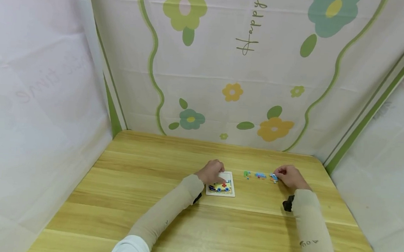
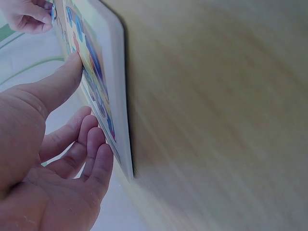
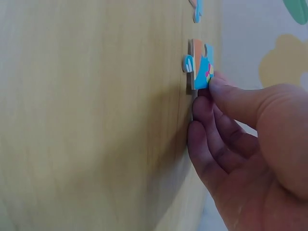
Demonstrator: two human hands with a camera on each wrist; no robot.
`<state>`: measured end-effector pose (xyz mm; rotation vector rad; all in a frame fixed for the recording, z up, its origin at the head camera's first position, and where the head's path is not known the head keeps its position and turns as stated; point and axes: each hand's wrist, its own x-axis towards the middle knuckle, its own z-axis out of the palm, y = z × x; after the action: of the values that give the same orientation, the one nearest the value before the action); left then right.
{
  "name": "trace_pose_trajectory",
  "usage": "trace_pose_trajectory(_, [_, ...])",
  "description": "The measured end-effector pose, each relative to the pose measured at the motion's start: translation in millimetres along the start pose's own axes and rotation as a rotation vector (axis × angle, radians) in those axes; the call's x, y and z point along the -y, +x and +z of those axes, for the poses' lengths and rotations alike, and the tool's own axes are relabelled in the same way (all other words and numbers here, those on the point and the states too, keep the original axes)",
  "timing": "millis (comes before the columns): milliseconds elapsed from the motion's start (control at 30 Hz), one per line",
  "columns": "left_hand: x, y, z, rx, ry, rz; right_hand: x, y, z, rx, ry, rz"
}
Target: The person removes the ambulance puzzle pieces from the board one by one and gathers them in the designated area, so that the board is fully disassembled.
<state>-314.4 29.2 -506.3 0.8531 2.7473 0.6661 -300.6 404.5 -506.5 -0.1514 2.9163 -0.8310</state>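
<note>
My left hand (image 1: 212,172) lies over the white-bordered puzzle board (image 2: 115,43), its thumb touching the vehicle picture (image 1: 223,186) with a red cross and blue wheels. In the left wrist view its other fingers bend loosely at the board's edge. Off to the right, my right hand (image 1: 291,177) pinches a blue and orange puzzle piece (image 3: 203,70) at one end between thumb and forefinger, close over the table; the forefinger is mostly hidden behind the piece. Left of it lie a blue puzzle piece (image 1: 260,175) and a green one (image 1: 246,174), in a row.
The wooden table (image 1: 130,199) reaches back to a hanging cloth (image 1: 206,64) printed with flowers. White cloth also hangs at the left and right sides. A dark strap piece (image 1: 288,203) shows at the right wrist.
</note>
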Motion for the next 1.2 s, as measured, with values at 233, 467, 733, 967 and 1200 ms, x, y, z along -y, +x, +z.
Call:
trace_pose_trajectory(233, [-0.8,0.4,-0.3,-0.001,0.013,0.001,-3.7,6.6,2.9,0.003,-0.004,0.025])
trace_pose_trajectory(467, [-1.4,0.2,-1.0,-0.007,0.015,0.017,-4.9,6.5,2.4,0.004,-0.01,0.038])
trace_pose_trajectory(733, [-0.1,-0.3,-1.6,0.016,0.016,0.008,7.1,3.7,-3.8,0.022,-0.02,0.023])
trace_pose_trajectory(967, [1.2,-2.0,-6.8,0.033,0.035,0.043,37.9,8.7,2.3,0.064,-0.026,-0.093])
trace_pose_trajectory(1200, [10.3,-10.5,-14.3,0.036,0.018,0.082,86.9,17.8,25.6,0.135,-0.048,-0.184])
